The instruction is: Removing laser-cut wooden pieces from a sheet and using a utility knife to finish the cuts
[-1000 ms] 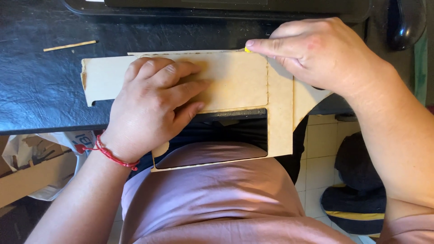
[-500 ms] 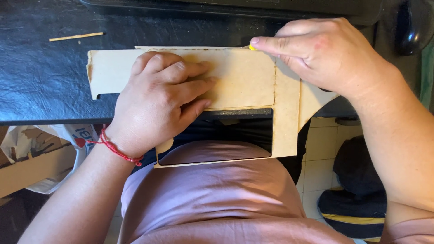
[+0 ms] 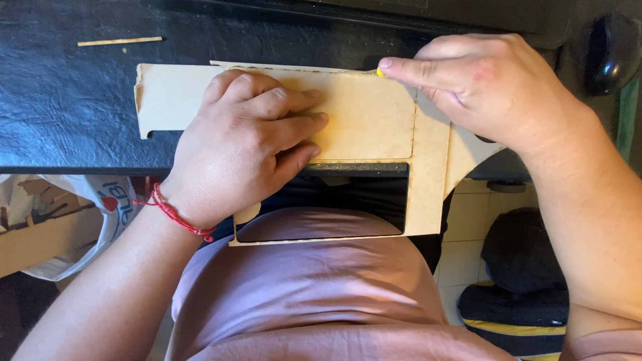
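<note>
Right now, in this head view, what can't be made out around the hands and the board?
- Small yellow tool: only its tip shows; the right hand hides the rest.
- Thin wooden board: its middle lies under the left hand.
- Dark device at the desk's far edge: cut off by the top edge.
- Dark rounded object: too dim to identify.

A black table (image 3: 60, 113) with a leathery, wrinkled top carries everything. A flat tan board (image 3: 374, 120) lies directly on it, under the left hand (image 3: 234, 160) that presses it down; the lower part of the board, with a big rectangular opening, sticks out over the table edge. The right hand (image 3: 488, 87) pinches something small and yellow at the top edge of the board. A thin wooden stick (image 3: 120, 41) lies on the table well apart from both hands, up and to the left of the left hand. A dark rounded thing (image 3: 612, 53) sits just right of the right hand.
</note>
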